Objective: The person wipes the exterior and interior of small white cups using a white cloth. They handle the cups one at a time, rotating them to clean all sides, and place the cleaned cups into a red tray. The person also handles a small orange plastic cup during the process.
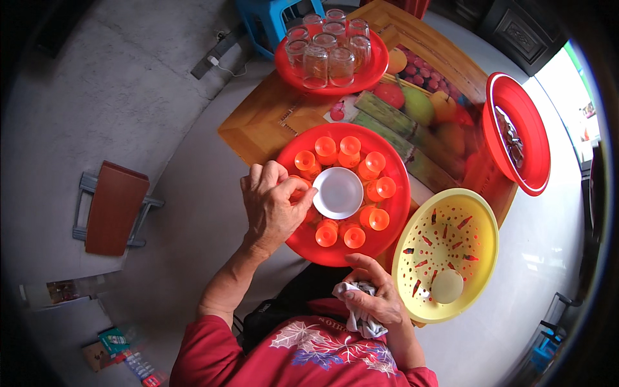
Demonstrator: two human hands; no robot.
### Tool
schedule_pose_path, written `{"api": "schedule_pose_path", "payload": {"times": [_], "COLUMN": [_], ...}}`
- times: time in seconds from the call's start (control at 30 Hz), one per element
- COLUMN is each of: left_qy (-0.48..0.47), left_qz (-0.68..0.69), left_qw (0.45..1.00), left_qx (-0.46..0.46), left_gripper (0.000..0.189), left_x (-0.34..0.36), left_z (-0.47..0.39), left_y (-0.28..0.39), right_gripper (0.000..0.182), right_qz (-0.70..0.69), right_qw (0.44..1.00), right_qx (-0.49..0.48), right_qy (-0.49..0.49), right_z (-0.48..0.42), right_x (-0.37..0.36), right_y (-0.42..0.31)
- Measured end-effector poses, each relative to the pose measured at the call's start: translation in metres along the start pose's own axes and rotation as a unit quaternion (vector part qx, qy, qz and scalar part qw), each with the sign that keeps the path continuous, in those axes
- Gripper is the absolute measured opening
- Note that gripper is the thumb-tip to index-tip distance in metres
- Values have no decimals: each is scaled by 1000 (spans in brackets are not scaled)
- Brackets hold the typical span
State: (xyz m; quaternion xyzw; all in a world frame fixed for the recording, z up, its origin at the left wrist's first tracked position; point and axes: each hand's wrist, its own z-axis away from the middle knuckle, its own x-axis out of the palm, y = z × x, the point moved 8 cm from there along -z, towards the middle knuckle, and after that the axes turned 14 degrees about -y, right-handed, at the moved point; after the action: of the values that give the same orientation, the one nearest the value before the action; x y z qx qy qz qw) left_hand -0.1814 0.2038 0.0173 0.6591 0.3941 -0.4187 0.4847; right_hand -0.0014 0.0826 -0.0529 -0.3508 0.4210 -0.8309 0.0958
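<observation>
My left hand (275, 208) pinches the left rim of a small white round dish (338, 193) between thumb and fingertips. The dish is over the middle of a round red tray (389, 159), ringed by several small orange cups (354, 237) that appear to stand upside down, round feet up. Part of one orange cup shows behind my left fingers. In my right hand (379, 295) is a crumpled whitish cloth (360, 321), held below the tray's near edge, with the index finger stretched towards the tray.
Upturned glasses (316, 65) crowd a second red tray (382, 63) at the back of the fruit-printed table (261, 128). A yellow colander (486, 261) holds a pale round object (447, 286). Beyond it is a red basin (537, 140) with unclear contents. A folding stool (117, 208) stands left.
</observation>
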Motion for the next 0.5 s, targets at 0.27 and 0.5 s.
{"api": "schedule_pose_path", "payload": {"times": [0.27,0.5], "left_qy": [9,34], "left_qz": [45,56], "left_qw": [999,997], "left_qx": [-14,-28], "left_gripper": [20,21], "left_x": [14,22], "left_z": [-5,-6], "left_y": [-4,2], "right_gripper": [56,53], "right_qz": [21,51], "right_qw": [999,998], "right_qx": [-17,-14], "right_qy": [21,38], "right_z": [2,6], "right_x": [-5,-6], "right_y": [9,10]}}
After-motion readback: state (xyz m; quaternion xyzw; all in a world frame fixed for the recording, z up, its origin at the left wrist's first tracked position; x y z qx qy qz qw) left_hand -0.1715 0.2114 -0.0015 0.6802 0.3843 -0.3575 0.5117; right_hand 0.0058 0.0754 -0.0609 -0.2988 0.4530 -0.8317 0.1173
